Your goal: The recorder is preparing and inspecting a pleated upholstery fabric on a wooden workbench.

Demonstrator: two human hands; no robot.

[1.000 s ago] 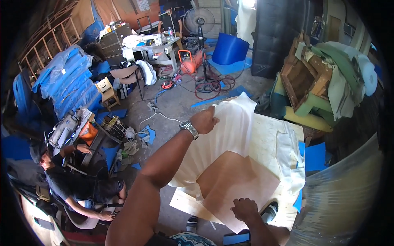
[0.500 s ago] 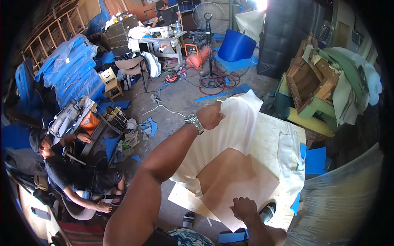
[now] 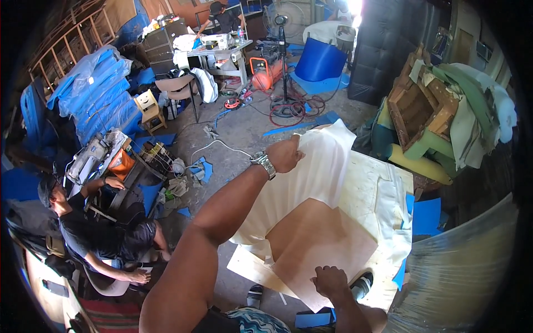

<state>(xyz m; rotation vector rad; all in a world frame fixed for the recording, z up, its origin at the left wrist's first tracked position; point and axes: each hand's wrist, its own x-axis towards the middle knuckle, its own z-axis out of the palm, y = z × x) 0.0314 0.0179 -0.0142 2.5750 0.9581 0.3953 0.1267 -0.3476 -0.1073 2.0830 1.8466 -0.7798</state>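
Note:
My left hand (image 3: 284,155), with a metal watch (image 3: 263,162) on the wrist, is closed on the upper left edge of a white fabric sheet (image 3: 316,172). The fabric hangs in soft folds down over the far part of a brown board (image 3: 327,250). That board lies at an angle on a pale plywood panel (image 3: 361,188). Over the board's near right part is my right hand (image 3: 331,281), fingers curled in; whether anything is inside them is hidden.
A person (image 3: 105,238) sits at the left by a sewing machine (image 3: 91,161). Blue wrapped stacks (image 3: 100,94) stand behind. Farther back are a fan (image 3: 281,55), a red compressor (image 3: 264,75) and hoses on the floor. A wooden furniture frame (image 3: 416,111) stands right, plastic-wrapped material (image 3: 455,272) nearer.
My hands and the fabric stay almost still. The seated person at the left has shifted slightly. At the back, a person now shows by the blue curved sheet, where pale material stands lower.

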